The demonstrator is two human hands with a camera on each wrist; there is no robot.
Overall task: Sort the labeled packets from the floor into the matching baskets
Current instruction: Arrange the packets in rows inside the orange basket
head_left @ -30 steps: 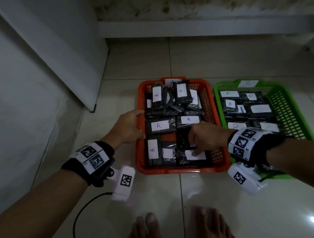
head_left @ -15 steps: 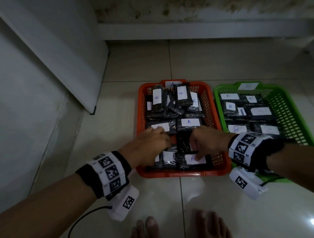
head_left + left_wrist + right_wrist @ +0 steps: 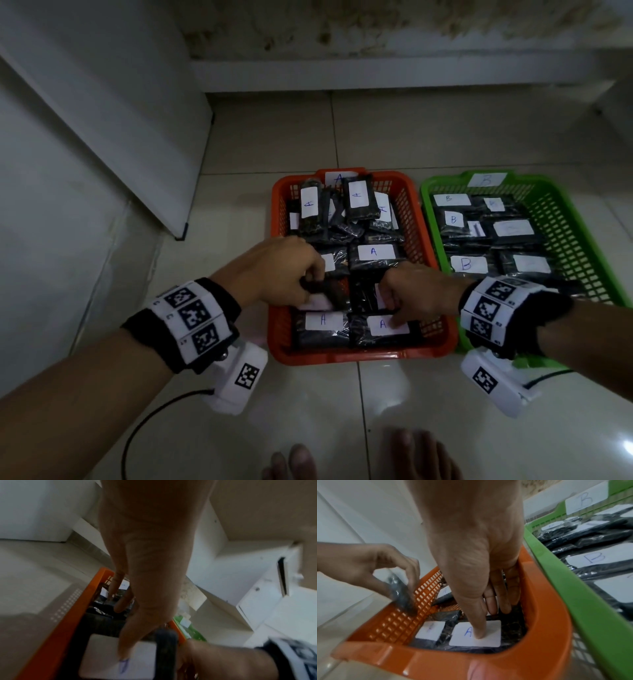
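The orange basket holds several black packets with white "A" labels, and the green basket to its right holds "B" packets. My left hand reaches into the orange basket's left middle and pinches a dark packet, lifted on edge; the left wrist view shows that packet's white label under my thumb. My right hand points down into the basket's near right. Its thumb presses the "A" label of the front packet, and its straight fingers rest on the packet just behind.
A white panel leans along the left wall. A white step runs behind the baskets. Bare toes show at the bottom edge, on pale floor tiles. A black cable trails from my left wrist.
My left hand left the orange basket's left rim, moved into the basket and took hold of a dark packet. My right hand stayed on the front right packets.
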